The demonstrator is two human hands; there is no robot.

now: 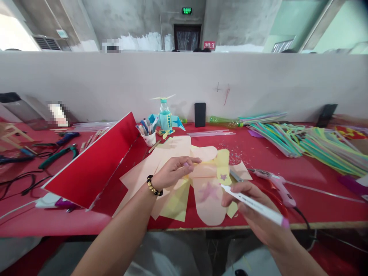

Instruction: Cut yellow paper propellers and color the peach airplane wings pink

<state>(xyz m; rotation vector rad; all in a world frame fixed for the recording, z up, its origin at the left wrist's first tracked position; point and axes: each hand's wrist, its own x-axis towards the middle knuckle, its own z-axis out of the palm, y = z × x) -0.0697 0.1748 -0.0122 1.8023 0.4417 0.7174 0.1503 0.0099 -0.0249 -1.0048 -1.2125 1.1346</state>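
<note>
My left hand (172, 170), a bead bracelet at its wrist, rests with curled fingers on a pile of peach and yellow paper sheets (169, 168), pinching something small and purple that I cannot make out. My right hand (253, 209) grips a white marker (253, 205) with a purple end. Its tip sits near a yellow paper cutout (223, 168) bearing a small purple star. Below the cutout lies a peach rounded paper shape (209, 203) with a larger faint purple star.
A red board (94, 165) leans at the left on the red table (316, 199). A pink glue gun (276, 184) lies right of my hand. Behind stand a cup of pens (148, 134), a bottle-rocket model (166, 117), a black phone (200, 114), and coloured strips (310, 143). Pliers (59, 153) lie far left.
</note>
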